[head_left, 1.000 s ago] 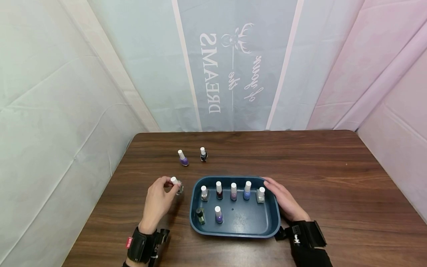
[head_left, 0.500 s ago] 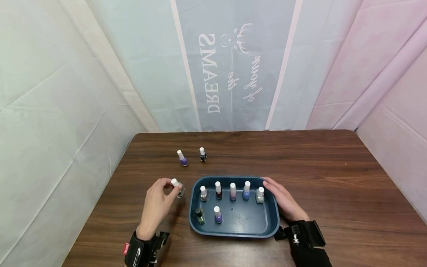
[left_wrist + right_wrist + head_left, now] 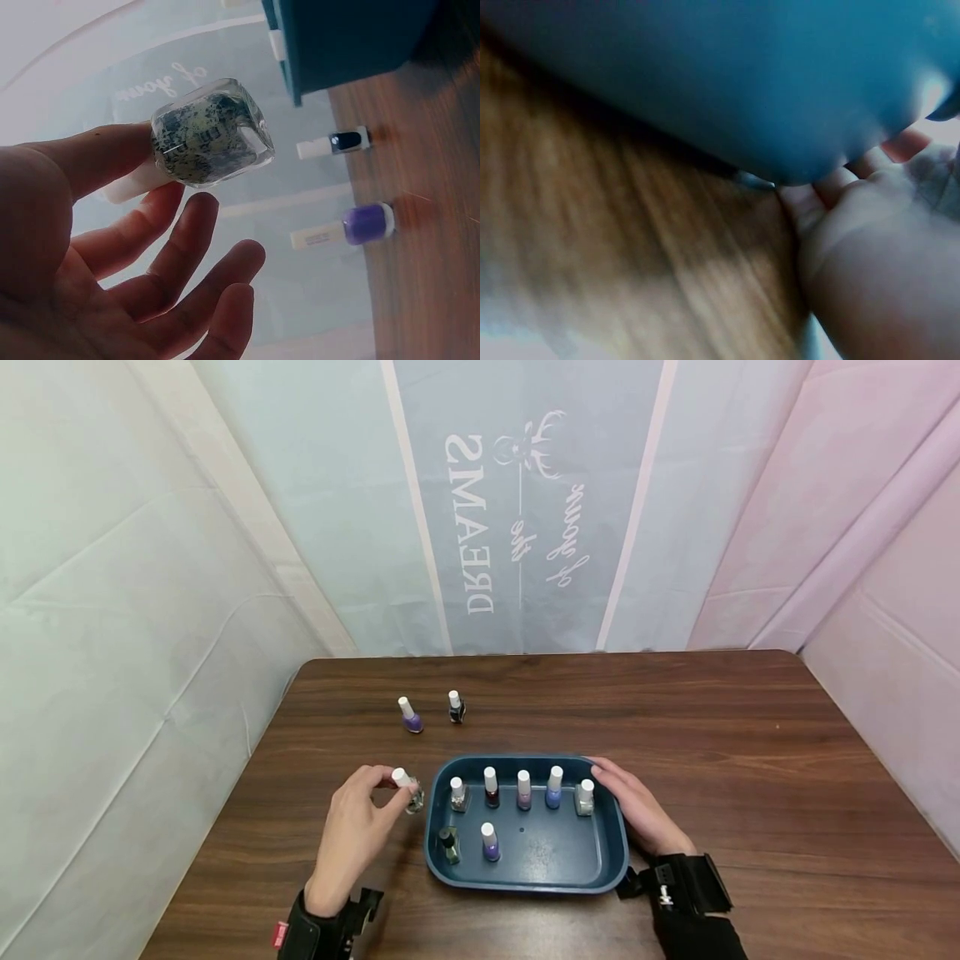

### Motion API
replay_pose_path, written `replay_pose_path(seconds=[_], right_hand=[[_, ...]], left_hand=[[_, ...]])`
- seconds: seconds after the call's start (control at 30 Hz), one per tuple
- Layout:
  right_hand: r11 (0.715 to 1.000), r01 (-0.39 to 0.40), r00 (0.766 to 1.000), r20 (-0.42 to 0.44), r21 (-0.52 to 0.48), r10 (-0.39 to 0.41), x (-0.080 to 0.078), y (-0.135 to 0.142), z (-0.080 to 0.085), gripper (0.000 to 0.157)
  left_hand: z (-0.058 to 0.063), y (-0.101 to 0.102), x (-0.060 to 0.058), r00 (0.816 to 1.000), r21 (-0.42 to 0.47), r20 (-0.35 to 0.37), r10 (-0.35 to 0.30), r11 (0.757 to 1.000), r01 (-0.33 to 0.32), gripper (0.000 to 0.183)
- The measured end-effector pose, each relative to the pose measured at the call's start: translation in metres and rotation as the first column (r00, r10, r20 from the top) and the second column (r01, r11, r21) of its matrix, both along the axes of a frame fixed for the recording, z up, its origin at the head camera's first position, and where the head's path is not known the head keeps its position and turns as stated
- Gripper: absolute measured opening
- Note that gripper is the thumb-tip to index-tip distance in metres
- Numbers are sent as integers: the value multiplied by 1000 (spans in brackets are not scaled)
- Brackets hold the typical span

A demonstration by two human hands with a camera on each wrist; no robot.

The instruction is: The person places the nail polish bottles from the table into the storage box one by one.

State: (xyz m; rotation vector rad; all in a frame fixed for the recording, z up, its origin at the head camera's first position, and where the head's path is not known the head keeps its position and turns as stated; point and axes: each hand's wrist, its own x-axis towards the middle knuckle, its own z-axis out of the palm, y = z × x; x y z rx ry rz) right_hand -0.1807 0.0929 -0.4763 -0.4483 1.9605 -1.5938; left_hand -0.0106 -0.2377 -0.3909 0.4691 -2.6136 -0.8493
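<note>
Between thumb and forefinger, my left hand [image 3: 360,831] pinches a nail polish bottle [image 3: 214,135] by its white cap. Its clear glass shows dark flecks, and it is held tilted just left of the blue tray [image 3: 528,887]. The other left fingers spread loosely in the left wrist view. My right hand [image 3: 641,810] rests against the tray's right side near the far corner, fingers mostly straight. Inside the tray, a row of bottles includes a dark red one [image 3: 492,789] and a blue one [image 3: 554,789]. Nearer stand a green bottle with a black cap [image 3: 450,845] and a purple one [image 3: 490,843].
Beyond the tray, a purple nail polish bottle [image 3: 411,717] and a black one [image 3: 457,708] stand on the wooden table [image 3: 750,760]. A printed cloth [image 3: 517,527] hangs behind the table's far edge.
My left hand has moved a little right and nearer to me with the bottle, closer to the tray's left rim. My right hand and the tray stay practically still.
</note>
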Motion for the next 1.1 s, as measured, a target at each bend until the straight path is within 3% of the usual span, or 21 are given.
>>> replay_pose_path(seconds=[0.43, 1.1], right_hand=[[1000, 2, 1000, 6, 3, -2, 0, 0, 1, 62], [1000, -3, 1000, -2, 11, 3, -1, 0, 0, 61]], left_hand=[[17, 19, 7, 998, -24, -29, -63, 998, 63, 13], [20, 51, 8, 992, 1, -3, -129, 992, 129, 15]])
